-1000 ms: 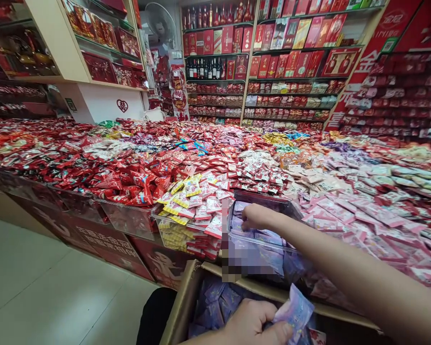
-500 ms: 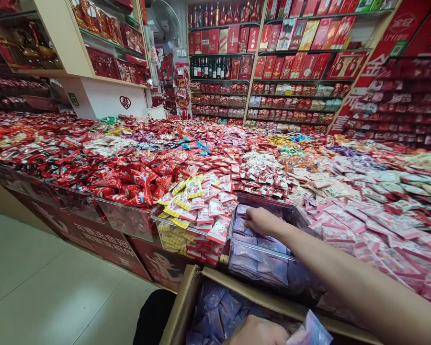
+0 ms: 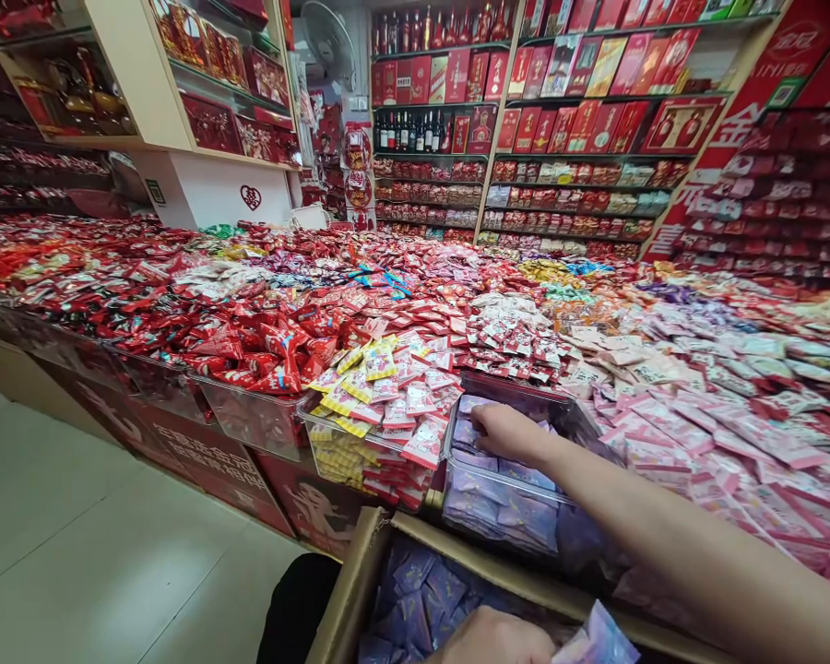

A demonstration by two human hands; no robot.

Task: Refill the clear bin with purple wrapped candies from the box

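Observation:
My right hand (image 3: 515, 435) reaches from the right into a clear plastic bin (image 3: 502, 484) of small purple packets (image 3: 502, 516). Its fingers are curled closed around a packet near the bin's left side; the fingertips are partly hidden. Below, at the bottom edge, my left hand (image 3: 494, 638) is over an open cardboard box (image 3: 449, 546). More purple packets (image 3: 421, 595) lie loose in that box. A shiny purple packet (image 3: 598, 636) sticks out to the right of my left hand, whose closed fingers are mostly cut off by the frame.
Left of the bin stands another clear bin with yellow and pink-white packets (image 3: 387, 392). Pink packets (image 3: 712, 438) are heaped on the right, red ones (image 3: 269, 355) on the left. Shelves with boxes and bottles (image 3: 429, 129) line the back. Tiled floor (image 3: 145, 553) shows at lower left.
The view has turned a little left, so the shelves and heaps sit slightly farther right. Both hands keep almost the same place and grip.

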